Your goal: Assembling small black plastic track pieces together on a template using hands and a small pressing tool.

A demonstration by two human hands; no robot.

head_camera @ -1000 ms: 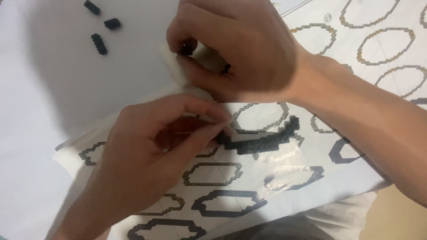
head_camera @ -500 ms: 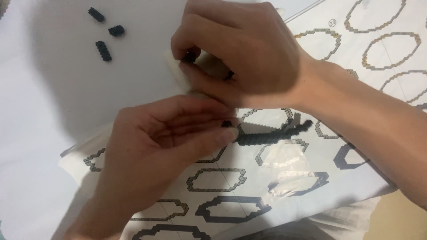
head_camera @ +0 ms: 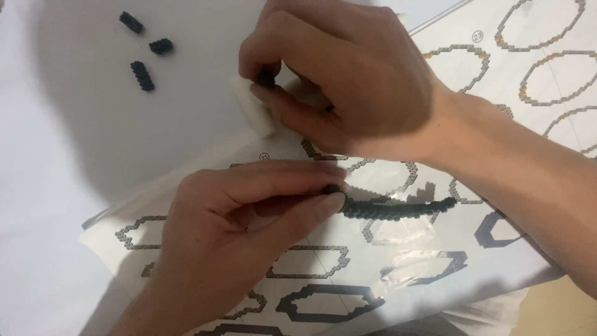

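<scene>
A curved black strip of tiny building blocks (head_camera: 398, 208) lies across the middle of a printed pattern sheet (head_camera: 435, 249), its right end free and its left end pinched in the left hand (head_camera: 249, 230). That hand comes in from the lower left, knuckles up, with thumb and forefinger closed tightly on the end of the strip and the other fingers curled in beneath.

The right hand (head_camera: 348, 81) reaches in from the right side, its forearm crossing the sheet. Its fingers are drawn close together, and thumb and forefinger grip a small black block (head_camera: 266, 78) at their tips. Just below those fingertips, touching or nearly touching them, sits a small white piece (head_camera: 252, 109) at the upper edge of the sheet; what it is cannot be made out.

The sheet is white paper printed with rows of elongated, pixel-edged oval outlines, black toward the bottom, grey and tan toward the upper right. A glossy clear film (head_camera: 404, 261) lies over part of it, just below the strip.

Well apart, at the upper left, three loose black block pieces (head_camera: 149, 53) rest near one another on a white table (head_camera: 56, 155).
</scene>
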